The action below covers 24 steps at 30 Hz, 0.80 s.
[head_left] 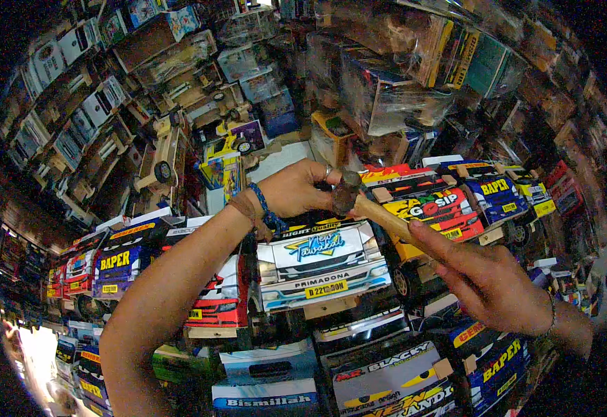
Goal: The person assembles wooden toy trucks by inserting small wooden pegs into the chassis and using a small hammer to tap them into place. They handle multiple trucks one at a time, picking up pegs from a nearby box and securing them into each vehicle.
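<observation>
My right hand (491, 288) is closed round the wooden handle of a hammer (346, 193), its index finger stretched along the handle. The dark hammer head is beside the fingertips of my left hand (300, 186), above the top edge of a white and light-blue toy truck (324, 260). My left hand's fingers are drawn together there; the hammer head hides their tips and whatever they may hold. A ring and a blue bracelet (267, 212) are on that hand and wrist. Right of the white truck stands a red and yellow toy truck (435, 215).
Blue toy trucks (494, 194) and a red one (216, 299) stand in the same row. A nearer row holds a grey truck (394, 379) and a light-blue truck (265, 375). Wooden truck bodies (164, 156) are stacked at the far left, plastic-wrapped goods (400, 97) at the back.
</observation>
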Available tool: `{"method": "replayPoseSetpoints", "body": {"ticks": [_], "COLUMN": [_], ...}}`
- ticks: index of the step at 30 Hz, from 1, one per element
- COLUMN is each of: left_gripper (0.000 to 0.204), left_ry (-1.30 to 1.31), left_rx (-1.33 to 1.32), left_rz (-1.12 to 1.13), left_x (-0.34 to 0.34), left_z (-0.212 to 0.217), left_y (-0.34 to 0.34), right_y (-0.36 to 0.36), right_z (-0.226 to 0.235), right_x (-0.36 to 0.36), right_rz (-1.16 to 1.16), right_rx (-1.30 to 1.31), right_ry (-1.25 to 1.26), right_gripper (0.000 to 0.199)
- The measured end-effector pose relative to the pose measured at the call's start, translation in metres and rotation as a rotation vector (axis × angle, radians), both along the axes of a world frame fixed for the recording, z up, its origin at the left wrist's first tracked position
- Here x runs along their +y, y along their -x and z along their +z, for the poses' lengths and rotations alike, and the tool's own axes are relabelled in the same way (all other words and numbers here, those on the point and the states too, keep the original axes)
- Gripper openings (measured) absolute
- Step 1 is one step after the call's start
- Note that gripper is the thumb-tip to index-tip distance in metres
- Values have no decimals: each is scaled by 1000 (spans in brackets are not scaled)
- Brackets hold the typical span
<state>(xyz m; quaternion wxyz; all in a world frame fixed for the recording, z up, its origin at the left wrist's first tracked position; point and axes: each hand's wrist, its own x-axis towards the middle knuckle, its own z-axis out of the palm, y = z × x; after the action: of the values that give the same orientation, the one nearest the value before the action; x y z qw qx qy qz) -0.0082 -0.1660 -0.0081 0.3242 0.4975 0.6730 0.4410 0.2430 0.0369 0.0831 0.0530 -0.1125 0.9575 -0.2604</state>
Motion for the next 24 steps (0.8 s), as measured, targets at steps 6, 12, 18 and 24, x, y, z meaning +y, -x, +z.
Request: {"method": "replayPoseSetpoints", "body": {"ticks": [6,12,18,24], "left_gripper": [26,27,28,27], "left_ry": [-55,15,17,-17], "left_rx": [-23,0,-12,11], "left_rz": [-19,3,-14,-17], "left_x": [1,2,1,1], "left_z": [0,-5,-8,-8], "left_y": [-1,3,7,6], "right_y": [-4,-4,-4,-5], "right_z": [-2,-3,-3,-4], "right_x": [-2,-1,-2,-1], "right_rz": [5,-4,-17,18], "right_rx": [20,23,-4,71], "right_ry": [-49,-20,-30,3], "right_gripper": [62,61,60,60]}}
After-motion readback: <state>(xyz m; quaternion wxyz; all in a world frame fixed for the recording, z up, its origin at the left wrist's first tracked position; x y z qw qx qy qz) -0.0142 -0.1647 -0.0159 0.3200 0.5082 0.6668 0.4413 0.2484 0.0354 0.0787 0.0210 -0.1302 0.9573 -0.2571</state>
